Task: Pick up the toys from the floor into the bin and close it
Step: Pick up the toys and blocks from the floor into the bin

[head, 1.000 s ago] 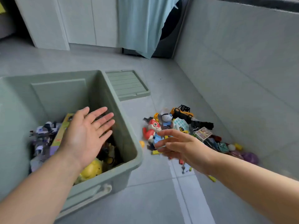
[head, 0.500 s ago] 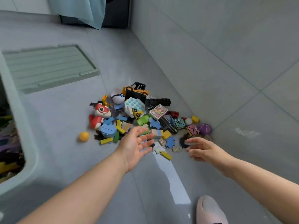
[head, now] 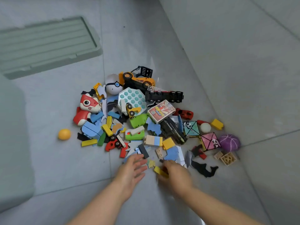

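Multicoloured toys (head: 131, 98): lay heaped on the grey floor (head: 48, 159) beside the wall (head: 243, 62).
Left hand (head: 131, 172): fingers spread, held nothing, at the pile's near edge.
Right hand (head: 176, 177): blurred beside a yellow block (head: 159, 171); grip could not be told.
Green lid (head: 45, 44): lay flat beyond the pile.

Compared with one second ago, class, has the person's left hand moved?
Yes. From above the pale green plastic bin, the left hand has crossed rightward past the small orange ball to the near edge of the toy pile.

left grip (head: 133, 171): moved from bin (head: 16, 143) to toy pile (head: 138, 119) near edge | right grip (head: 175, 176): lowered to yellow block (head: 160, 172)
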Demonstrator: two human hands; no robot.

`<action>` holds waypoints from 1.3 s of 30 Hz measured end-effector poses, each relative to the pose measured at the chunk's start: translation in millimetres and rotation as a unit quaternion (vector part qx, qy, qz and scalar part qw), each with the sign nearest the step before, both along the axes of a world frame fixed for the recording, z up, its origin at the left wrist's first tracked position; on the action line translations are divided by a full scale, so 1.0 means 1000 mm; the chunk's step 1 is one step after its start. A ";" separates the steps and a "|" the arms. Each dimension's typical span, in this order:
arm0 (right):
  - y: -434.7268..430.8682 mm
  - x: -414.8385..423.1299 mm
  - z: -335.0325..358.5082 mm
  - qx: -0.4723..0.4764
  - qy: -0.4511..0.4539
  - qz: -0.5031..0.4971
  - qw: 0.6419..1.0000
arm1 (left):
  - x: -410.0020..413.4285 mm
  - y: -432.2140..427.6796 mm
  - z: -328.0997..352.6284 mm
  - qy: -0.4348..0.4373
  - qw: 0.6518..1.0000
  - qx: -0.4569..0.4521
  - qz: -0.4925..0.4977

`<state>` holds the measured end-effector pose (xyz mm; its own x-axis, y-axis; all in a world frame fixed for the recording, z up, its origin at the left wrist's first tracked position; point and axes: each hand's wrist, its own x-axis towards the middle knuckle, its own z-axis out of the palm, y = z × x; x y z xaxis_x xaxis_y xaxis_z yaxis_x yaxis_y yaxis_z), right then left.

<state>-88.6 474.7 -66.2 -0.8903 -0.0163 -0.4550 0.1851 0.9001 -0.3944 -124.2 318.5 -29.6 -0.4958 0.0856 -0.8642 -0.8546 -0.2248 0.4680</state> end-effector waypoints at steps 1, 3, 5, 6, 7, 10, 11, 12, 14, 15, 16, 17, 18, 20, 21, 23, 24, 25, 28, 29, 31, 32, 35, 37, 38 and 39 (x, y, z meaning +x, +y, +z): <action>-0.002 0.001 0.004 -0.045 0.020 -0.041 0.998 | 0.003 0.001 -0.001 -0.004 1.000 0.016 0.012; -0.009 0.001 0.014 -0.160 0.054 -0.100 0.981 | 0.007 0.005 -0.006 -0.015 0.995 0.081 0.052; -0.018 0.000 0.028 -0.239 0.078 -0.106 0.962 | 0.009 0.009 -0.009 -0.033 0.979 0.166 0.112; -0.018 -0.003 0.032 -0.257 0.101 -0.110 0.955 | 0.010 0.011 -0.010 -0.040 0.970 0.194 0.141; -0.015 -0.010 0.034 -0.255 0.135 -0.112 0.951 | 0.009 0.012 -0.011 -0.044 0.964 0.204 0.165; 0.000 -0.043 0.022 -0.142 0.215 -0.074 0.963 | 0.007 0.009 -0.015 -0.048 0.963 0.170 0.206; 0.003 -0.053 0.015 -0.105 0.218 -0.051 0.969 | 0.006 0.007 -0.015 -0.048 0.962 0.160 0.214; 0.004 -0.062 0.008 -0.069 0.213 -0.019 0.974 | 0.004 0.005 -0.015 -0.048 0.962 0.154 0.219; 0.000 -0.070 -0.007 -0.005 0.195 0.037 0.980 | 0.002 -0.001 -0.015 -0.043 0.962 0.143 0.228; -0.001 -0.071 -0.012 0.010 0.196 0.044 0.980 | 0.002 -0.003 -0.015 -0.037 0.961 0.140 0.235; -0.001 -0.071 -0.014 0.010 0.203 0.031 0.979 | 0.001 -0.006 -0.015 -0.031 0.959 0.141 0.245; -0.001 -0.071 -0.011 -0.010 0.201 -0.005 0.980 | 0.001 -0.008 -0.015 -0.026 0.956 0.144 0.254; -0.003 -0.069 -0.004 -0.056 0.195 -0.058 0.978 | 0.002 -0.011 -0.014 -0.023 0.952 0.150 0.265; -0.015 -0.058 0.016 -0.187 0.187 -0.132 0.955 | 0.003 -0.015 -0.012 -0.010 0.944 0.175 0.280; -0.026 -0.050 0.029 -0.239 0.177 -0.130 0.946 | 0.004 -0.017 -0.011 -0.002 0.939 0.193 0.284; -0.048 -0.032 0.046 -0.297 0.131 -0.079 0.943 | 0.004 -0.023 -0.011 0.011 0.930 0.225 0.291; -0.054 -0.027 0.048 -0.311 0.118 -0.062 0.941 | 0.006 -0.025 -0.011 0.016 0.926 0.231 0.297; -0.055 -0.027 0.047 -0.314 0.113 -0.072 0.940 | 0.007 -0.028 -0.012 0.022 0.924 0.231 0.305; -0.039 -0.045 0.027 -0.212 0.125 -0.087 0.965 | 0.014 -0.037 -0.012 0.029 0.917 0.231 0.324; -0.033 -0.050 0.020 -0.156 0.103 -0.048 0.981 | 0.016 -0.040 -0.012 0.026 0.917 0.231 0.323; -0.034 -0.057 0.005 -0.055 0.041 0.054 0.996 | 0.021 -0.049 -0.011 0.025 0.924 0.223 0.311; -0.038 -0.058 -0.003 -0.017 0.036 0.101 0.994 | 0.023 -0.054 -0.011 0.025 0.928 0.214 0.303; -0.042 -0.063 -0.019 0.071 0.120 0.202 0.969 | 0.026 -0.066 -0.011 0.018 0.940 0.191 0.282; -0.040 -0.065 -0.023 0.090 0.147 0.199 0.965 | 0.028 -0.073 -0.013 0.010 0.943 0.184 0.275; -0.039 -0.067 -0.021 0.104 0.134 0.216 0.961 | 0.028 -0.075 -0.015 0.006 0.944 0.183 0.274; -0.037 -0.068 -0.020 0.116 0.131 0.228 0.958 | 0.028 -0.077 -0.016 0.003 0.944 0.184 0.272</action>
<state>-156.7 437.7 -85.7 -0.8991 -0.3554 -0.2554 -0.3253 0.9331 -0.1534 -96.5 241.9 -45.3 -0.5575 0.1113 -0.8227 -0.5628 -0.7791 0.2761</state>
